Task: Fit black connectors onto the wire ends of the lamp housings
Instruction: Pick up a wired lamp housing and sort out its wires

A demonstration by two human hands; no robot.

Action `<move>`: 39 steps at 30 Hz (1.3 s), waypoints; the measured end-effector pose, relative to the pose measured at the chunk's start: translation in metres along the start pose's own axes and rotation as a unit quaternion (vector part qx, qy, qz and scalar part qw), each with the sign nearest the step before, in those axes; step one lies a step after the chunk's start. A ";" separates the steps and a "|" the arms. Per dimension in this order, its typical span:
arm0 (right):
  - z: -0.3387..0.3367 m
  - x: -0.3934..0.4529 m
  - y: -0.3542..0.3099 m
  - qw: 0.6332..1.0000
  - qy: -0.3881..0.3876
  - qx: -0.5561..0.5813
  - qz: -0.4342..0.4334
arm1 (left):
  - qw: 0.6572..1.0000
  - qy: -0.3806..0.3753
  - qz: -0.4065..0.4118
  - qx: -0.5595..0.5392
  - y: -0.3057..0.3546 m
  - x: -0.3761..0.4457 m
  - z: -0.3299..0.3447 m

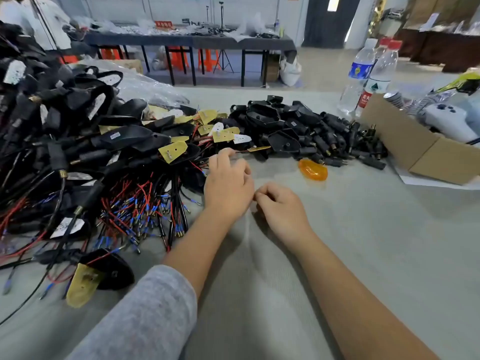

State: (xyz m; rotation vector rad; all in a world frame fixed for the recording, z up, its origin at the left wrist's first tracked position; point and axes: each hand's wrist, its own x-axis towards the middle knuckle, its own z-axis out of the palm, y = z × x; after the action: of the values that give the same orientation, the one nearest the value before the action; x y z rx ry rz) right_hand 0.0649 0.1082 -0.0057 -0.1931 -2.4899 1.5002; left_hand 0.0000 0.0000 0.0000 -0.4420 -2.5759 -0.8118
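Note:
My left hand (228,183) reaches forward on the grey cloth, and its fingertips pinch the end of a thin red wire (241,151). That wire runs to a black lamp housing with a yellow board (259,148) at the pile's front edge. My right hand (281,207) lies just right of the left, fingers curled in and thumb against the forefinger. Whether it holds anything is hidden. A heap of black connectors (335,144) lies to the far right. Wired lamp housings (124,137) are piled on the left, their blue-tipped wire ends (140,211) spread toward me.
An orange lens (313,170) lies on the cloth right of my hands. A cardboard box (415,149) and two water bottles (363,71) stand at the right. One housing with a yellow board (98,276) sits near left. Tables and stools stand at the back.

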 end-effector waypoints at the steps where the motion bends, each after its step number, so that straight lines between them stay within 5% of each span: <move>1: 0.000 0.001 0.000 1.000 0.000 -0.021 0.000 | 0.999 -0.007 0.009 0.036 -0.004 0.004 -0.001; 7: -0.002 0.004 -0.002 0.999 -0.004 -0.032 0.025 | 0.964 -0.162 -0.022 0.208 -0.010 0.018 0.000; 21: -0.006 0.003 -0.003 1.000 0.000 0.012 0.006 | 0.957 -0.068 0.028 0.281 0.007 -0.013 0.006; 28: 0.000 0.003 0.004 0.938 0.097 -0.322 -0.082 | 0.976 -0.064 0.056 0.200 -0.001 -0.017 0.001; 31: -0.004 0.006 0.004 0.964 0.042 -0.253 -0.068 | 0.990 -0.012 0.090 0.110 -0.002 -0.014 -0.003; 34: -0.012 0.007 0.007 0.978 0.084 -0.167 -0.097 | 0.993 0.003 0.106 0.046 0.001 -0.013 -0.007; 39: -0.020 0.012 0.007 0.990 0.134 0.019 -0.030 | 0.988 -0.019 0.049 0.147 0.002 -0.014 -0.005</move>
State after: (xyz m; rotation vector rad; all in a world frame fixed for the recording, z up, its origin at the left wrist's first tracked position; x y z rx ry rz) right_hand 0.0590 0.1316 -0.0013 -0.2903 -2.2341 1.3947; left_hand 0.0149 -0.0038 -0.0014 -0.4901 -2.6288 -0.3826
